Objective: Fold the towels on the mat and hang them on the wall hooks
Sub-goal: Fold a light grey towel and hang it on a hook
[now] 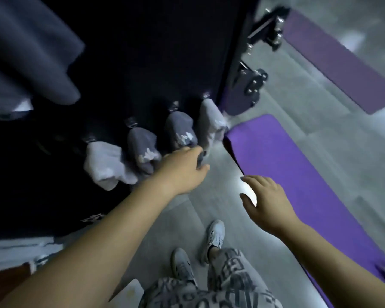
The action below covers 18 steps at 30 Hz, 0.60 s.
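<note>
Four folded cloth towels [142,150], pale grey and dark grey, hang on hooks along the black wall [142,52]. The left hand [182,170] reaches the third dark grey towel [180,132]; its fingers [199,158] are blurred, so their grip is unclear. The right hand [267,201], fingers loosely spread and holding nothing, hovers beside the long purple foam mat [298,170]. A black metal gym frame [265,34] stands beyond.

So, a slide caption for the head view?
A row of towels hangs on wall hooks; left hand reaches them, right hand hovers.

Person, seen from above.
- Arms: two forearms [111,230], bare to the frame edge.
- Hands: left hand [182,172] and right hand [267,201], both bare.
- Legs: loose grey trousers [229,281] with an all-over darker block-letter print.
- Feet: pale grey-white sneakers [215,237] with dark slashed markings across the uppers. Bare ankle shows above one.
</note>
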Each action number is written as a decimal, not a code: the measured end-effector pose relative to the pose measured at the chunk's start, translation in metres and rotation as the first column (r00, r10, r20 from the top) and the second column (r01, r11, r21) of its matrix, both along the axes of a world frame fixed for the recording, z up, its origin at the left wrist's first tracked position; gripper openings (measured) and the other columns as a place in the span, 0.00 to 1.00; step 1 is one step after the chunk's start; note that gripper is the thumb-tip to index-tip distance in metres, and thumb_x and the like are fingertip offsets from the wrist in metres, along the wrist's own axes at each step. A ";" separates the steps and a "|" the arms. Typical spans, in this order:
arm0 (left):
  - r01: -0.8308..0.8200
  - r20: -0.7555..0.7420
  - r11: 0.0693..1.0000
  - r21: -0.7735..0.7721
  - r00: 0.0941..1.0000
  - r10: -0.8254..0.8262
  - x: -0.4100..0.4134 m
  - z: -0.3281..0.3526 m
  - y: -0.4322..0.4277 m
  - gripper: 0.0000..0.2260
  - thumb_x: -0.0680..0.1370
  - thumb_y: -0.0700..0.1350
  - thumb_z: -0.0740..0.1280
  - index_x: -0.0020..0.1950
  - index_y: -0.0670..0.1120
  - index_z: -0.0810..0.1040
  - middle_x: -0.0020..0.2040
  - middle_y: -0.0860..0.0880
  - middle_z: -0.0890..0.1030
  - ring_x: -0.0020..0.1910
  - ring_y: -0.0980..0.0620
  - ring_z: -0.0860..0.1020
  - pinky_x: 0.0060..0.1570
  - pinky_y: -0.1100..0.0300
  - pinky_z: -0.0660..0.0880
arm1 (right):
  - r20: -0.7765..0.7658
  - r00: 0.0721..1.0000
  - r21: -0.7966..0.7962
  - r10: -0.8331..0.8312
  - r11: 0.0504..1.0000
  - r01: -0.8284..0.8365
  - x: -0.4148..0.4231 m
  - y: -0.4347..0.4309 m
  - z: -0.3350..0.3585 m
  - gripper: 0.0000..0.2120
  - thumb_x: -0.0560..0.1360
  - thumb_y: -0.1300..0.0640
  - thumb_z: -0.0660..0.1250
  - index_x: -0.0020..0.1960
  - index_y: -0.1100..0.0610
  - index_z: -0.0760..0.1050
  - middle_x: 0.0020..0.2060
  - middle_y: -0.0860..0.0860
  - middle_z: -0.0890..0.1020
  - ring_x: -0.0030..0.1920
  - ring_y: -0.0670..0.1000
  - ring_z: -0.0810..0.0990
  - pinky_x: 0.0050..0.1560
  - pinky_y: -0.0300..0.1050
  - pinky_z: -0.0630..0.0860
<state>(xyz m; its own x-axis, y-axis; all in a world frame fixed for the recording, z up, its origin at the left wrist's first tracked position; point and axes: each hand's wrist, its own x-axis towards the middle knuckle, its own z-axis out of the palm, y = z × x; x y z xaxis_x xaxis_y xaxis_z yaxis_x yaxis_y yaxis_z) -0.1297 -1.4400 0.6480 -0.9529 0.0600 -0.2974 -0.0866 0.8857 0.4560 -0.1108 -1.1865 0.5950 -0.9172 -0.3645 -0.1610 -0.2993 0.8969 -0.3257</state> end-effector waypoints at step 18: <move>0.813 0.033 0.518 -0.266 0.545 -0.838 -0.198 -0.059 0.496 0.22 0.80 0.57 0.60 0.69 0.47 0.71 0.63 0.44 0.77 0.62 0.41 0.76 0.60 0.49 0.72 | 0.113 0.523 0.068 -0.845 0.532 0.844 0.031 0.345 -0.074 0.22 0.73 0.52 0.71 0.65 0.56 0.75 0.59 0.53 0.78 0.58 0.59 0.77 0.54 0.54 0.74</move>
<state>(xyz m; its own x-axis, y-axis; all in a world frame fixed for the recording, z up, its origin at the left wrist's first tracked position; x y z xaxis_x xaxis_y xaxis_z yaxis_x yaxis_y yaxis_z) -0.3282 -0.9438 0.5893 -0.5312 0.7786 -0.3341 0.7668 0.6095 0.2012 -0.0802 -0.8412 0.5208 -0.7685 0.5716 -0.2875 0.6389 0.7102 -0.2957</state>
